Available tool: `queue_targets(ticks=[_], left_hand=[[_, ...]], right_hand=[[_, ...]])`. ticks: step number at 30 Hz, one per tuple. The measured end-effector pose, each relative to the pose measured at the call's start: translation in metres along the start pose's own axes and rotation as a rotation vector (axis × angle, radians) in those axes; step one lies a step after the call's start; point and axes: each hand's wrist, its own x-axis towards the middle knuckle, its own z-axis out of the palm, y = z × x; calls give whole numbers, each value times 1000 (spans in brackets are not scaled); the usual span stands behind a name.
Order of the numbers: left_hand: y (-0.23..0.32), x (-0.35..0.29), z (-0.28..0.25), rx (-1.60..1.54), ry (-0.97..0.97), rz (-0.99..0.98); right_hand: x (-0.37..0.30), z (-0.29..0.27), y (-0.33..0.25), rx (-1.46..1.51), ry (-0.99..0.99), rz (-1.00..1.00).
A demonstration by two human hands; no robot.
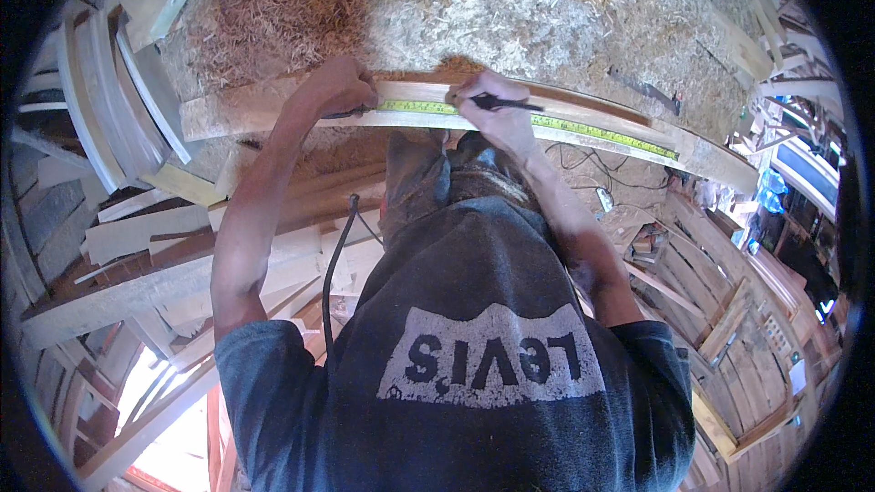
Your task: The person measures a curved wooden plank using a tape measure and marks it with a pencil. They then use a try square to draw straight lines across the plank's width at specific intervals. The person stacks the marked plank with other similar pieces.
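Observation:
A long pale wooden board (410,91) lies across the view in front of me, with a yellow tape measure (602,132) stretched along it. At the tape's left end, my left hand (342,87) is closed on the tape; a small dark piece shows under its fingers, too unclear to name. Farther right, my right hand (497,109) has its fingers pinched round a slim dark pencil (524,106). That hand rests over the board and the tape, near the board's middle. The pencil points to the right, and the fingertips touch the board.
Wood shavings (519,23) cover the ground beyond the board. A dark flat tool (649,91) lies there at right. Curved planks (96,96) are stacked at left, with offcuts (150,232) below them. Thin cables (592,162) and a blue plastic item (772,191) are at right.

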Motion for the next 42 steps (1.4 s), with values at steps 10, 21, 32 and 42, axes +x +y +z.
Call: queue_targets(ticks=[10, 21, 32, 42], left_hand=[[-5, 2, 3, -2, 25, 9], [-4, 2, 2, -24, -8, 6], [-1, 4, 1, -68, -36, -66], [4, 0, -3, -34, -51, -62]], right_hand=[[4, -3, -15, -133, -126, -121], [6, 0, -5, -229, -175, -133], [8, -1, -5, -177, -200, -167], [7, 1, -3, -107, -172, -140]])
